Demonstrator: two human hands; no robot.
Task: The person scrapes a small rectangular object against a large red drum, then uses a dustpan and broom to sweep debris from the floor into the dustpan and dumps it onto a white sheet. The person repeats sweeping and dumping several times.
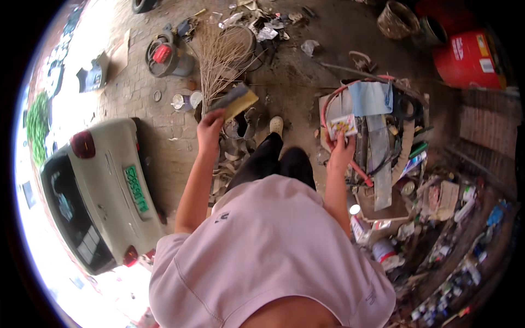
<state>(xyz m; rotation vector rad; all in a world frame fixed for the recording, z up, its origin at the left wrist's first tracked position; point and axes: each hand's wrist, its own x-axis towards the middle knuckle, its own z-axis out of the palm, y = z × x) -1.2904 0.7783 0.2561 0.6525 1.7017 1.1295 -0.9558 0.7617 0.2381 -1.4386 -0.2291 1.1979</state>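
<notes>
So, far left to near left: pale beige car (106, 188) w/ green licence plate (136, 188). Next, far side, grey round bucket (183, 65) w/ bright red item (162, 53) in its top; white round tub (180, 102) nr it on the paving. Left hand (210, 128): fingers closed round the near left end of a flat rectangular grey-&-yellow piece (235, 102), which is held up at a tilt, far end pointing right. Bundle of thin dry tan twigs (214, 54) fans out just beyond that hand. Cream shoe (276, 126) on the floor btwn the hands.

Right hand (342, 146): fingers grasping the near edge of a small white card-like packet w/ red & yellow print (343, 126); can't tell if its underside touches anything. Just beyond, light blue sheet (372, 98); red hose (328, 101) curves alongside, left of it. Long translucent strip (379, 142) just right of that hand. Far right, large red container (465, 61).
</notes>
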